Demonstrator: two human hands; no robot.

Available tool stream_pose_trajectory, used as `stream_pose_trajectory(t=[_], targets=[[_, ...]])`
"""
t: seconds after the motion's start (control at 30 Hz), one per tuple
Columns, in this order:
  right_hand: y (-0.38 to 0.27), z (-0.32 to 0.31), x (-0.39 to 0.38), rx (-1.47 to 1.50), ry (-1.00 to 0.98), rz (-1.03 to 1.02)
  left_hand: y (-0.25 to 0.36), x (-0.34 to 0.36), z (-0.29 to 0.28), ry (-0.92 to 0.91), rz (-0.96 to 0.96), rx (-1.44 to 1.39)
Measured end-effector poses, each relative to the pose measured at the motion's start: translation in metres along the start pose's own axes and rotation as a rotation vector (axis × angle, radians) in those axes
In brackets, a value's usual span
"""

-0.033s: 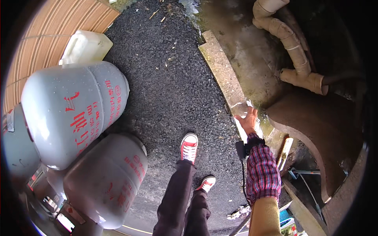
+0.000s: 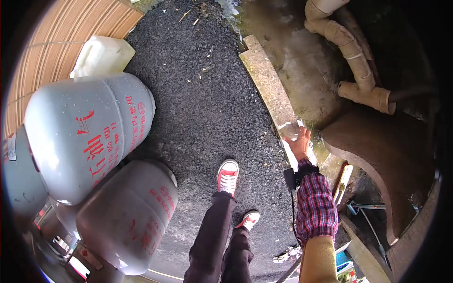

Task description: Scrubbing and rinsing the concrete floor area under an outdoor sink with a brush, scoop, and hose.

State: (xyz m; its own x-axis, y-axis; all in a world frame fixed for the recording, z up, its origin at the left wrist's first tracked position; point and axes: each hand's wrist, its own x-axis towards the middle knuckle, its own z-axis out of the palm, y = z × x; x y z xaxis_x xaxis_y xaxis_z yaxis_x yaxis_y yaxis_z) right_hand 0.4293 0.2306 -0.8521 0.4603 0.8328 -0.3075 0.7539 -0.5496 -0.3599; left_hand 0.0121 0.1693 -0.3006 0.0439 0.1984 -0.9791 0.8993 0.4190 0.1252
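Observation:
My right hand [image 2: 299, 143], coming from a plaid sleeve with a black device at the wrist, rests at a pale, white-marked part of the long concrete edge strip [image 2: 264, 78]. Its fingers are curled; what they grip, if anything, is hard to make out. A black cable [image 2: 292, 212] hangs from the wrist device. My left hand is out of view. My red-and-white shoes [image 2: 228, 174] stand on the dark asphalt [image 2: 188, 118], left of the strip.
Grey gas cylinders [image 2: 71, 127] lie or stand at left, beside a white jerrycan [image 2: 101, 56] and a brown striped panel [image 2: 56, 42]. At right are beige pipes [image 2: 358, 66], a curved brown form [image 2: 377, 155], a short pale stick [image 2: 343, 184] and planks [image 2: 358, 250].
My right hand has shifted very slightly to the right, and its spread fingers have bent inward at the concrete edge.

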Motion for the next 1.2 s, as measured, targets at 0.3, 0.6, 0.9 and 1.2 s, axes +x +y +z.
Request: stream_pose_trajectory(t=[0.3,0.6,0.9,1.2], targets=[[-0.015,0.017,0.011,0.015,-0.298,0.098,0.002,0.023,-0.01,0.026,-0.058,-0.008],[-0.016,0.019,0.01,-0.097,-0.242,0.111,-0.002,0.034,-0.016,0.012,-0.049,-0.017],[-0.063,0.005,-0.006,-0.272,-0.173,0.232,-0.011,0.037,-0.024,0.025,-0.022,-0.013],[-0.1,0.021,-0.04,-0.365,0.003,0.223,-0.016,0.031,-0.027,0.038,-0.052,-0.008]])
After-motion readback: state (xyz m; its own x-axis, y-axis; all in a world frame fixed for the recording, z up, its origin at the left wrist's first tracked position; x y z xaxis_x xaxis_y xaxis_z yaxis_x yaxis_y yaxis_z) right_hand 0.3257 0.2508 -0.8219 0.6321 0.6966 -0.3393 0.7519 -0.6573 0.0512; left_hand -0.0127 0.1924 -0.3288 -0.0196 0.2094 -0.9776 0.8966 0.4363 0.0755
